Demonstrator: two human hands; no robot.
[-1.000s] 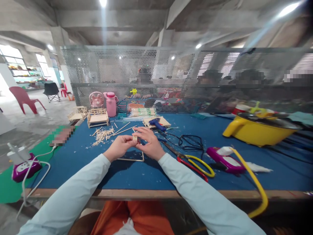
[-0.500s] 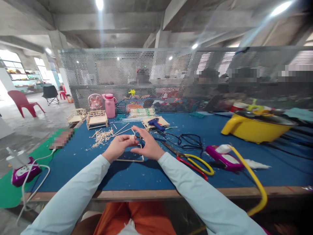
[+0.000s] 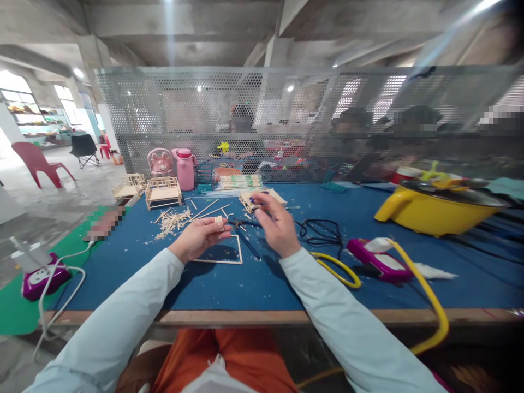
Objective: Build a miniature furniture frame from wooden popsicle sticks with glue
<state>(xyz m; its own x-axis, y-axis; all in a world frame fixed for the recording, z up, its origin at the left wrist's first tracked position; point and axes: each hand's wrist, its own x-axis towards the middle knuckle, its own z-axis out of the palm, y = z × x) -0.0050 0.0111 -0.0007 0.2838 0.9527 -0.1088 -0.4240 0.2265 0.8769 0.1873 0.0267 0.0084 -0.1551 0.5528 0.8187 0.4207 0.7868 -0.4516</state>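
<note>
My left hand (image 3: 200,237) pinches a small bundle of short wooden sticks (image 3: 219,220) between thumb and fingers. Below it on the blue mat lies a thin rectangular stick frame (image 3: 240,252), partly covered by that hand. Dark-handled pliers (image 3: 249,243) rest between my hands. My right hand (image 3: 279,226) is raised, with thumb and fingers apart and partly curled. Just beyond its fingertips is the blue glue gun (image 3: 253,201), mostly hidden by the hand, at a small wooden piece (image 3: 245,205). Whether the fingers touch the gun is unclear. Scissors with a yellow handle (image 3: 339,274) lie beside my right forearm.
Loose stick offcuts (image 3: 174,222) lie left, before small wooden furniture models (image 3: 164,194). A pink flask (image 3: 185,170) stands by the mesh partition (image 3: 164,120). To the right are a black cable (image 3: 321,234), a purple power strip (image 3: 380,262) and a yellow pot (image 3: 434,213).
My right hand has moved away from the bundle, rightward and forward to the glue gun. My left hand still holds the sticks in nearly the same place. The view has tilted slightly down.
</note>
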